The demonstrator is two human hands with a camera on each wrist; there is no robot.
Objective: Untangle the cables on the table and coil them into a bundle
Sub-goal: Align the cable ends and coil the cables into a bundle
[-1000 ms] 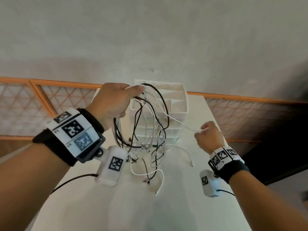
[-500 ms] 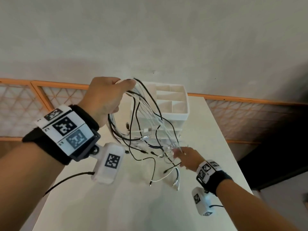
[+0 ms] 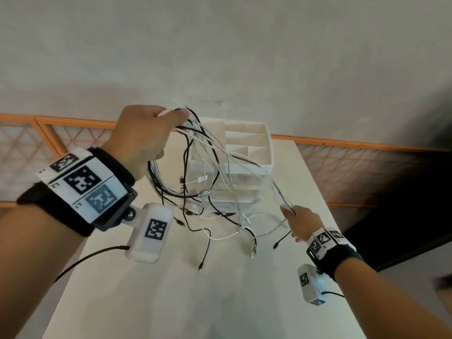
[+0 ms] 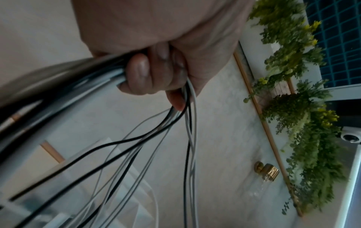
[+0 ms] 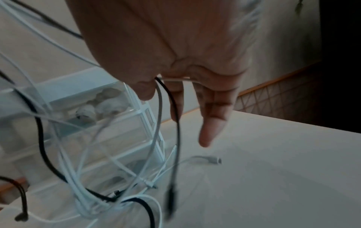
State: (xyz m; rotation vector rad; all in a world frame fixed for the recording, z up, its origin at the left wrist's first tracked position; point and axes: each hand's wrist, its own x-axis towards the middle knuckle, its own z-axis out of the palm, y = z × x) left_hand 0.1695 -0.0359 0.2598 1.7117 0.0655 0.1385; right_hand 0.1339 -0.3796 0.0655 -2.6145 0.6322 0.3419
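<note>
Several thin black and white cables [image 3: 208,192] hang in a tangled loop above the white table [image 3: 171,302]. My left hand [image 3: 168,118] holds the tangle up at its top, fingers curled round the gathered strands [image 4: 121,74]. Lower right, my right hand [image 3: 287,210] pinches a black strand and a pale one [image 5: 166,108] between thumb and forefinger, drawn sideways out of the tangle; its other fingers [image 5: 210,123] point down. Loose plug ends [image 3: 253,253] dangle just over the tabletop.
A white drawer organiser [image 3: 252,148] with open top compartments stands at the table's back, right behind the hanging cables. The table's right edge [image 3: 325,216] runs close to my right hand. A wooden lattice rail [image 3: 367,172] and wall lie beyond.
My right hand dropped to the tangle's lower part, took hold of strands, and has pulled them to the right. My left hand has lifted the bundle slightly higher.
</note>
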